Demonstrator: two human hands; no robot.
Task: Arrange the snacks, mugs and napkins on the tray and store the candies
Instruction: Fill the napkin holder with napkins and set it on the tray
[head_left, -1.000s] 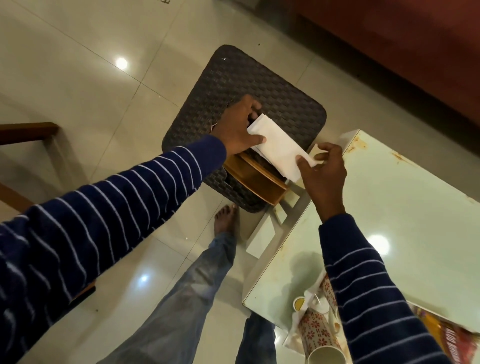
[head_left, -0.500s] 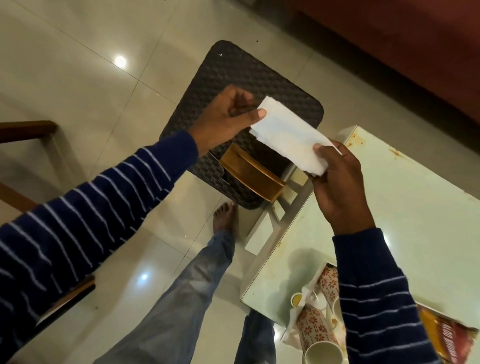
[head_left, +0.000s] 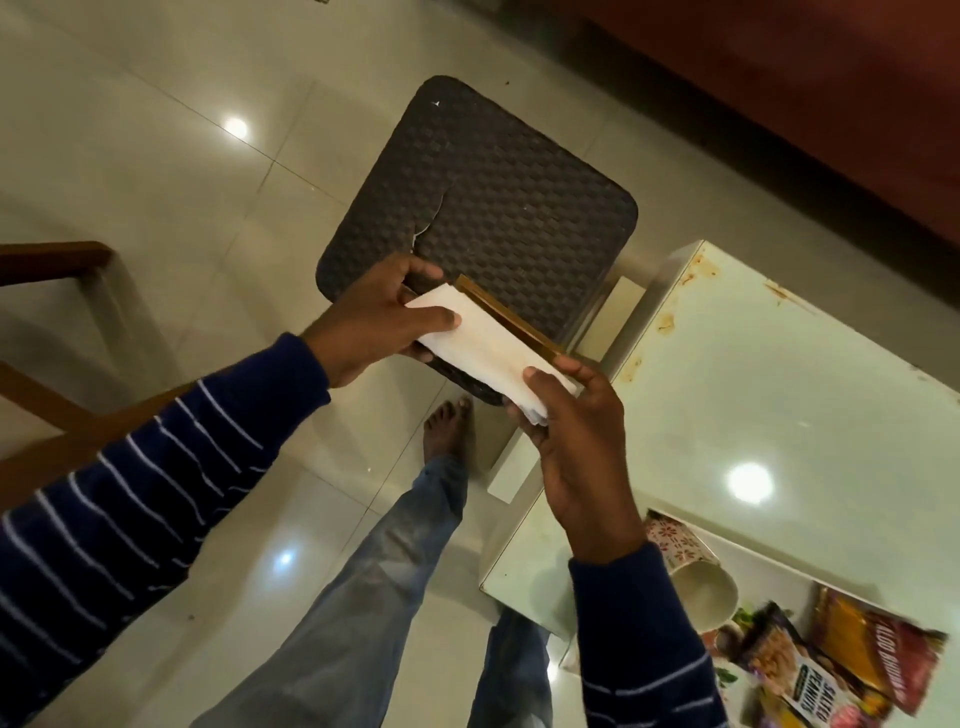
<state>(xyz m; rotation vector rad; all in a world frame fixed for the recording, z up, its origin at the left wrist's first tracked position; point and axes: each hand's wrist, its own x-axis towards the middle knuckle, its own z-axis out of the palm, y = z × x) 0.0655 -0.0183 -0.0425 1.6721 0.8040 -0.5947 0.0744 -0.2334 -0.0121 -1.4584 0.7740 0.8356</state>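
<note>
We see a glossy pale tile floor (head_left: 156, 130) with lamp reflections, a dark woven stool (head_left: 519, 208), a stained white table (head_left: 779, 389), a wooden chair frame (head_left: 52, 260)

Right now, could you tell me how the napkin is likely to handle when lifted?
Probably floppy: the napkin is thin and held at both ends, left hand and right hand. Likely very light, needing only fingertips. It may tear if tugged.

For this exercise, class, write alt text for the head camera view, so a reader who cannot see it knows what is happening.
A person in striped navy sleeves holds a white napkin between the left hand and right hand, above a dark woven stool. At lower right, a pale table carries a floral mug lying on its side and snack packets.
</note>
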